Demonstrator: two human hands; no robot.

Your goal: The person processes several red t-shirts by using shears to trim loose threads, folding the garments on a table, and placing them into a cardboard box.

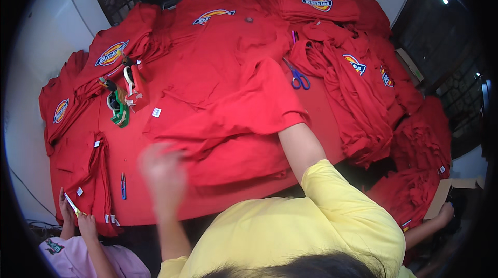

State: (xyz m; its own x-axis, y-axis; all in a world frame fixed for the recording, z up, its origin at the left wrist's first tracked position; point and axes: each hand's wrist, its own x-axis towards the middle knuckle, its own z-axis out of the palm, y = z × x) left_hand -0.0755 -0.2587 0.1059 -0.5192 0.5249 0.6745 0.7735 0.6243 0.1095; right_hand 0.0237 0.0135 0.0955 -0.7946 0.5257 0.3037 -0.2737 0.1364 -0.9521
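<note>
A red shirt [223, 96] lies spread across the table in front of me, with a logo print at its far end. My right forearm [302, 148] reaches into the red cloth, which covers my right hand completely, so its fingers are hidden. The cloth is raised and bunched over that arm. My left hand [163, 171] hovers at the shirt's near left edge, smeared by motion, and its fingers cannot be made out. A small white tag [156, 112] shows on the red cloth beyond it.
Blue-handled scissors [299, 78], green [118, 109] and red tape dispensers [136, 83] and blue thread snips [123, 186] lie around the shirt. Red shirt piles [358, 101] edge the table. One co-worker holds yellow-handled scissors [77, 209] at left; another's hand touches a cardboard box [441, 197].
</note>
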